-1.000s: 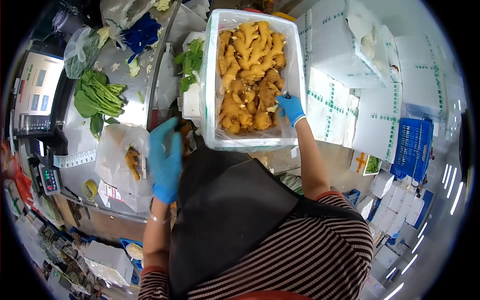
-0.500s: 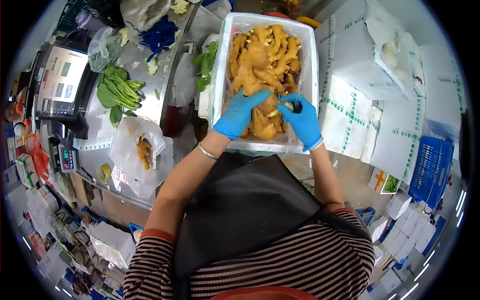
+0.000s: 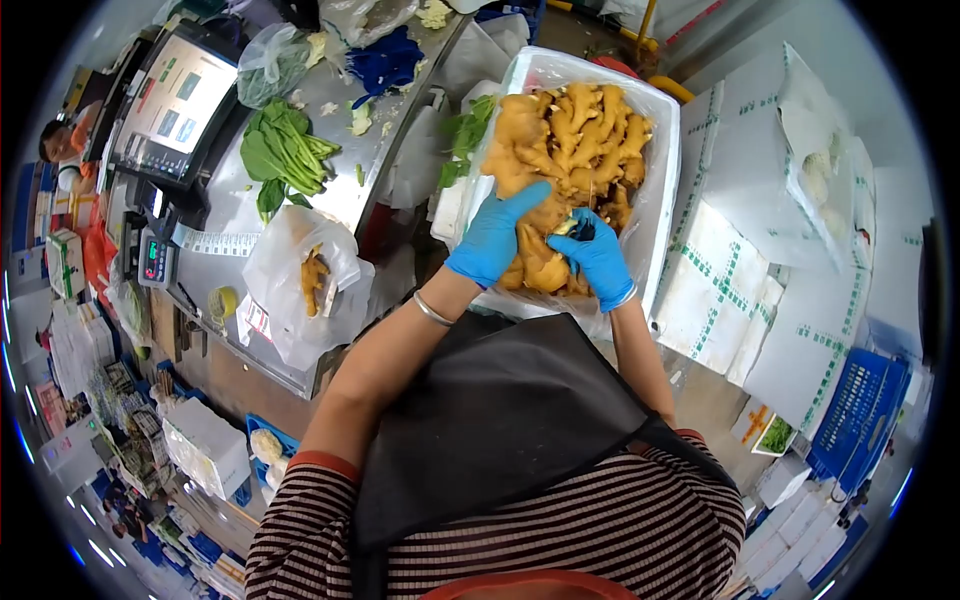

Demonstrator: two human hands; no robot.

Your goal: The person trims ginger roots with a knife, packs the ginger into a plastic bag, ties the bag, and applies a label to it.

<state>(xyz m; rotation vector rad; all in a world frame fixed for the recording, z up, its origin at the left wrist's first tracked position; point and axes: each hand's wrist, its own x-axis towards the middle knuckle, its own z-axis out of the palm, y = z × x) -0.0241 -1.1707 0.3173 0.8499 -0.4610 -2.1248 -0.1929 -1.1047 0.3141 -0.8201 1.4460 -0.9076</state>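
A white foam box (image 3: 668,170), lined with clear plastic, stands in front of me, heaped with ginger (image 3: 590,125). My left hand (image 3: 492,238), in a blue glove, is closed around a large, knobbly ginger root (image 3: 517,135) over the near left part of the box. Close beside it, my gloved right hand (image 3: 602,265) has its fingers pinched at the root's near end. Something small and dark shows between those fingers, too hidden to name. A pale cut-looking spot on the ginger lies by the right fingertips.
On the metal table (image 3: 345,205) at left lie leafy greens (image 3: 285,150), a plastic bag (image 3: 275,265) with a ginger piece (image 3: 313,280) on it, and a roll of tape (image 3: 222,303). A scale display (image 3: 153,258) and screen (image 3: 180,95) stand beyond. White boxes (image 3: 725,270) are stacked at right.
The view has turned, so the box and table appear shifted right. Both hands stay at the ginger root; the right fingers have shifted slightly and hide more of the dark thing.
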